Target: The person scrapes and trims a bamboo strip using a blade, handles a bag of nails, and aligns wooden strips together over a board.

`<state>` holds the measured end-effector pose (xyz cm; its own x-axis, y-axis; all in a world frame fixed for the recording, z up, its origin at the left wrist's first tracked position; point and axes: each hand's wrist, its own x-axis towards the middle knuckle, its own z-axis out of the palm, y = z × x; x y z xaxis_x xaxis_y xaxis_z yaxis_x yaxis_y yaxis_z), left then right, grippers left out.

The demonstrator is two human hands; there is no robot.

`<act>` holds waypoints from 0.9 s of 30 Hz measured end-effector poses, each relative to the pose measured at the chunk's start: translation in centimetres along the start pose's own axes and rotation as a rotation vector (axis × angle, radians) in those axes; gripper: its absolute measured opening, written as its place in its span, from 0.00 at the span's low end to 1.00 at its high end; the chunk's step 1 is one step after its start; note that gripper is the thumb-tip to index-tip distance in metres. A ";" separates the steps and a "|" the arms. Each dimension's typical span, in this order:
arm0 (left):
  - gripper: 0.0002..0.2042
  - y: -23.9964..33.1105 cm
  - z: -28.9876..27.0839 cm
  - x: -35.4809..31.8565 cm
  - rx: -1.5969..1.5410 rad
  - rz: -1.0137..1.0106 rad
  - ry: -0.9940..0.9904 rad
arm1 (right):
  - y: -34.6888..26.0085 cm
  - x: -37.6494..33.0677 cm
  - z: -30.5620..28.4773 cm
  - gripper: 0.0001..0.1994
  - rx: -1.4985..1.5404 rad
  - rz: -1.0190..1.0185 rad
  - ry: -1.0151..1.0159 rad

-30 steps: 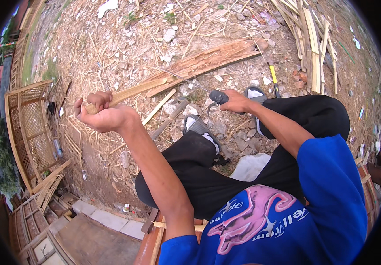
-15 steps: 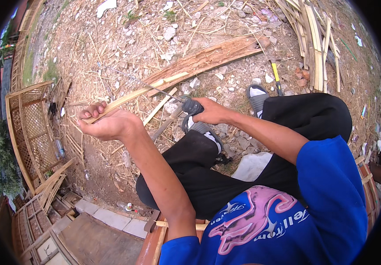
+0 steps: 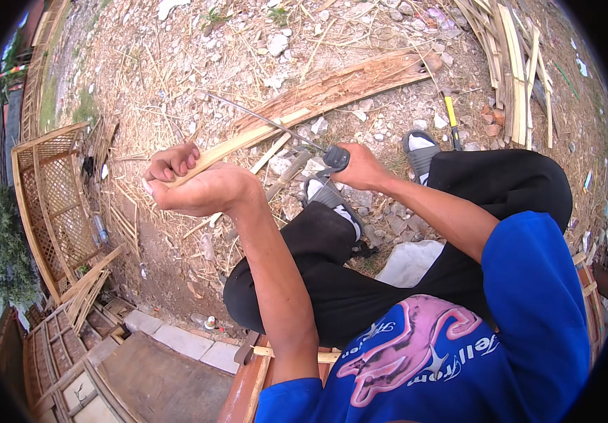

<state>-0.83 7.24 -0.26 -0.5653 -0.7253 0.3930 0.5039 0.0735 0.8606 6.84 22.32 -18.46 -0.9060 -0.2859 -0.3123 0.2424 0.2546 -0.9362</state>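
Note:
My left hand (image 3: 201,187), palm up, has its fingers curled round the near end of a pale wooden strip (image 3: 237,146). The strip slants away to the upper right, its far end over a weathered brown plank (image 3: 346,86) on the ground. My right hand (image 3: 361,168) is wrapped round the dark handle of a long knife (image 3: 247,113), whose thin blade shows nearly edge-on. That blade crosses the strip near its far end; whether it touches the wood I cannot tell. Both my feet, in grey sandals, stand on the ground beyond my bent knees.
Split wood slats (image 3: 517,81) lie heaped at the far right. Near my right foot is a tool with a yellow and black handle (image 3: 450,111). A lattice panel (image 3: 53,204) stands at the left, and a white sack (image 3: 411,263) lies between my legs. Stones and splinters litter the ground.
Both hands have shifted to the right, the left one with the strip. The knife has moved along the strip toward its far end. The whole view has also shifted slightly.

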 end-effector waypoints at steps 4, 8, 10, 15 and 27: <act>0.18 0.0 -0.4 1.0 0.010 -0.005 0.077 | -3.8 -0.4 -0.1 0.17 -0.062 0.126 0.005; 0.18 0.1 0.4 0.1 -0.018 0.022 0.072 | -8.8 -0.7 -0.1 0.17 0.020 -0.054 -0.074; 0.18 0.2 0.4 0.1 -0.012 0.072 0.067 | -9.4 -0.6 0.5 0.17 0.085 -0.181 -0.074; 0.18 -0.7 0.4 -1.0 0.096 0.177 -0.039 | -0.5 1.1 -0.9 0.15 -0.130 -0.003 0.018; 0.24 -0.9 -0.4 0.4 0.225 0.175 -0.047 | -7.4 -0.8 0.2 0.15 -0.004 0.132 -0.071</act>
<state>-1.22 6.62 -1.05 -0.5152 -0.6558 0.5519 0.4420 0.3483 0.8266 5.80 20.50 -11.28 -0.8395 -0.3145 -0.4431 0.3560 0.2979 -0.8857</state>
